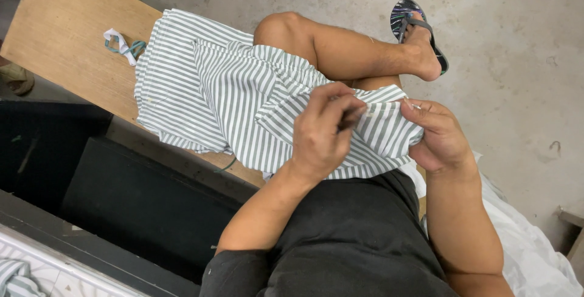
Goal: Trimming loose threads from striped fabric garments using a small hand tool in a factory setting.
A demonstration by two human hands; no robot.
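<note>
- We see the striped cloth [243, 99], grey and white, draped over the person's lap and raised knee, its far part spread flat on the wooden bench [55, 35]
- Our left hand [322, 136] is closed, fingers curled and pinching a folded edge of the cloth just in front of the belly
- Our right hand [441, 136] is closed too, thumb and forefinger nipped together on something thin and pale at the fingertips; we cannot tell whether it is a needle or a thread end
- The pinched edge runs roughly side to side between the two hands, so the cloth's free length lies away from the fingers, toward the bench
- Both hands sit near each other, the left one fully on the cloth, the right one at its outer corner
- A small white and teal scrap [121, 44] lies on the bench just beside the cloth's far edge
</note>
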